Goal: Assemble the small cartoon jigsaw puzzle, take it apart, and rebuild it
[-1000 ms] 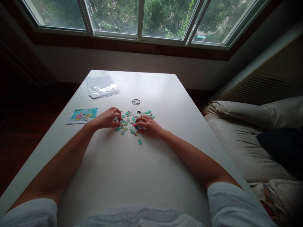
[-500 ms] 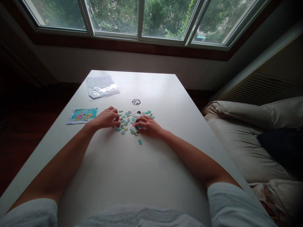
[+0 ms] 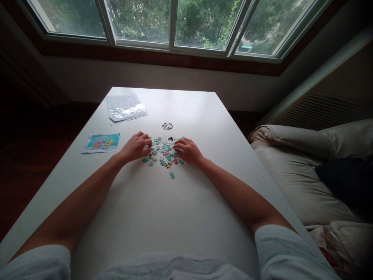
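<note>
A loose spread of small jigsaw puzzle pieces [image 3: 166, 154], mostly green with pink and yellow ones, lies on the white table. At its left edge is my left hand [image 3: 136, 147], fingers bent and apart, with the tips down at the pieces. My right hand [image 3: 189, 151] rests over the right side of the spread, its fingers stretched out and slightly apart, covering some pieces. I see nothing lifted in either hand. One green piece [image 3: 172, 175] lies apart, nearer to me. Just beyond the spread is a clear round lid-like disc [image 3: 167, 140].
A cartoon picture card [image 3: 101, 143] lies to the left. Behind it are papers in a clear plastic sleeve [image 3: 127, 108]. A round hole [image 3: 167, 126] shows in the table [image 3: 163, 217]. A pale sofa [image 3: 285, 175] stands on the right, and windows [image 3: 140, 19] are ahead.
My right hand has moved right and slightly away from me, uncovering pieces in the middle. My left hand has shifted a little to the right.
</note>
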{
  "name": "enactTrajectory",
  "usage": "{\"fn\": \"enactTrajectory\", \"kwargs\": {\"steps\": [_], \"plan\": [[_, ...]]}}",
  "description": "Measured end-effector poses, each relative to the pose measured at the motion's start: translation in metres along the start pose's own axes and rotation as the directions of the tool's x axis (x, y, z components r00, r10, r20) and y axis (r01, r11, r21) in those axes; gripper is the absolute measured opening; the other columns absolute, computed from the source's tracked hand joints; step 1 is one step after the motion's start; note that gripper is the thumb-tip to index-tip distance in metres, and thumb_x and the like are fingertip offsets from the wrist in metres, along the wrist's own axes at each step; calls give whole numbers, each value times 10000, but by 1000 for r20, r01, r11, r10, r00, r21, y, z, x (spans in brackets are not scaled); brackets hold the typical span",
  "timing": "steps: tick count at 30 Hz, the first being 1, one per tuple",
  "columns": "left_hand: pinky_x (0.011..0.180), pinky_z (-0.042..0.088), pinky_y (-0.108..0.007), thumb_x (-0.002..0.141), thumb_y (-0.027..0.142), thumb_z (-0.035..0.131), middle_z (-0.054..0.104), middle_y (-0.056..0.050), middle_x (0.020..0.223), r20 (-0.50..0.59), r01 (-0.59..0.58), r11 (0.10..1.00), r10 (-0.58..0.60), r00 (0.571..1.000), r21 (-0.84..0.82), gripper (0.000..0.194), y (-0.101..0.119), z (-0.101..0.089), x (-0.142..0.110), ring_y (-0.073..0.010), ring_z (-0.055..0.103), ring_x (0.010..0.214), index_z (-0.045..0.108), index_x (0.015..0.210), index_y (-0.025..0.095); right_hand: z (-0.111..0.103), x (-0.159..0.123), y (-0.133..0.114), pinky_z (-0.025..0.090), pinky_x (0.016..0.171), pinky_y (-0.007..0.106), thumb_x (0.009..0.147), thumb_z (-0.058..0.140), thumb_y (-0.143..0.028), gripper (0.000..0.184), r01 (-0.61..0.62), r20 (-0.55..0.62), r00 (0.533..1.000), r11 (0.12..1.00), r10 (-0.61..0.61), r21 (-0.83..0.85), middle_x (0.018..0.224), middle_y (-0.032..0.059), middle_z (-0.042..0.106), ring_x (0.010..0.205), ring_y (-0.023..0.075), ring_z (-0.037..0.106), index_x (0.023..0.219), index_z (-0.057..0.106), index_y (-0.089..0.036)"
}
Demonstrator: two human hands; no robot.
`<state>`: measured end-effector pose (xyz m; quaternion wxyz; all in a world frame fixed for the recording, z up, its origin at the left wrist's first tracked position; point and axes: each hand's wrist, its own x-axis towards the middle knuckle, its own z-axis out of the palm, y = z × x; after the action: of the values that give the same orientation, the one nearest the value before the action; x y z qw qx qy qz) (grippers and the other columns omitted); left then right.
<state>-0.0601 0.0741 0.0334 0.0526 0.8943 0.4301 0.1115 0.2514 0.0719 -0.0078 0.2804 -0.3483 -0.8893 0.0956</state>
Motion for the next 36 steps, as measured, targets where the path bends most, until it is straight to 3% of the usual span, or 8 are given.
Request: {"fn": "enactTrajectory", "kwargs": {"steps": [4,7,13,19,36], "plan": [[895,426,-419,911,388,563,641,-91,1041,-16,1,1000,0,1000,17,212,5,6,1,-266,529,1006,693,955,226,-4,0,16,446,926,434,919,569,-197,171,-198,-126,973,979,192,-39,1025,85,676,988,259,557,978,726,-234],[895,430,-414,911,369,558,642,-91,1047,-14,-5,1000,5,1000,5,208,5,8,2,-264,534,1005,697,978,229,-3,-1,22,440,930,444,901,596,-215,150,-240,-126,964,969,232,-54,1025,84,658,994,266,544,962,731,-238],[903,432,-405,901,349,572,653,-85,1052,-16,-22,1000,22,1000,-18,211,5,8,2,-259,538,1008,713,1009,234,1,-1,20,420,961,468,920,596,-260,164,-217,-61,975,975,214,-53,1103,92,654,1062,280,533,1009,733,-244],[827,437,-376,923,319,545,661,-68,921,-7,-31,999,30,1000,-38,188,5,8,3,-235,533,899,702,965,225,2,-1,23,424,956,457,921,604,-275,147,-206,-82,976,977,201,-55,1101,80,663,1053,269,540,989,731,-249],[827,444,-360,942,366,532,640,-75,959,41,-136,978,144,989,-158,221,11,3,2,-231,547,940,715,955,243,1,-1,21,421,943,452,913,608,-255,135,-192,-76,979,980,188,-48,1108,76,670,1051,264,550,979,726,-249]]}}
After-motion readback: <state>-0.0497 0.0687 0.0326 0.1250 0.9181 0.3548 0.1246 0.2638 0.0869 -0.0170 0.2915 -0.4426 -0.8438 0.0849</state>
